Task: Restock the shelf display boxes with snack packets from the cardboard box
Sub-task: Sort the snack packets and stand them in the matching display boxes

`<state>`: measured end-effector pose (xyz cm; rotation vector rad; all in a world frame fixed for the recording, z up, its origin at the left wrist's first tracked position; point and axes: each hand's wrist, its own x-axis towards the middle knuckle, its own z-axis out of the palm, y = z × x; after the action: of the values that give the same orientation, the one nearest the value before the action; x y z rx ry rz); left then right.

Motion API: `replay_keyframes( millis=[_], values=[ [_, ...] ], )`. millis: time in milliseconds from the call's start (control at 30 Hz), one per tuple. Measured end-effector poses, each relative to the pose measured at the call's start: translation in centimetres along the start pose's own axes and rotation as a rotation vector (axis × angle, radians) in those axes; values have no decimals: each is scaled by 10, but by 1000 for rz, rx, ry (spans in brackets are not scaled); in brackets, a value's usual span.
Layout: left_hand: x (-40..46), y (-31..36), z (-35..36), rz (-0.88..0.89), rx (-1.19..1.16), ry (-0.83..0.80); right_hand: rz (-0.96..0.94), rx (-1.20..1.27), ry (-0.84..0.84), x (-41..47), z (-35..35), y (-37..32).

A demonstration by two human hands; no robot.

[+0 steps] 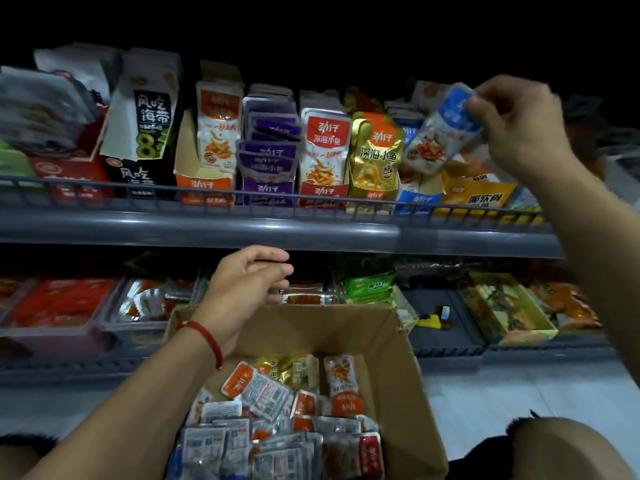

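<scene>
My right hand pinches a blue-topped snack packet by its upper edge, holding it tilted above the blue display box on the upper shelf. My left hand, with a red string at the wrist, hovers over the far rim of the cardboard box, fingers loosely curled and holding nothing. The box holds several orange, red, gold and silver packets. Orange, purple, red and gold display boxes stand in a row on the upper shelf.
A grey wire rail fronts the upper shelf. Seaweed snack cartons stand at its left. The lower shelf holds clear trays of red packets, a green pack and a yellow open box. My knees frame the cardboard box.
</scene>
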<state>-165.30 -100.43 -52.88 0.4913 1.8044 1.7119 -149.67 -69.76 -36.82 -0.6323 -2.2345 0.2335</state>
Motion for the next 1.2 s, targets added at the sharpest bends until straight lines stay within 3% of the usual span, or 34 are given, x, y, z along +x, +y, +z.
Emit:
replay_keyframes(
  millis=[333, 1200],
  values=[
    [0, -2, -3, 0, 77, -10, -113, -222, -320, 31, 41, 12],
    [-1, -3, -5, -44, 157, 22, -126, -367, -326, 44, 71, 22]
  ],
)
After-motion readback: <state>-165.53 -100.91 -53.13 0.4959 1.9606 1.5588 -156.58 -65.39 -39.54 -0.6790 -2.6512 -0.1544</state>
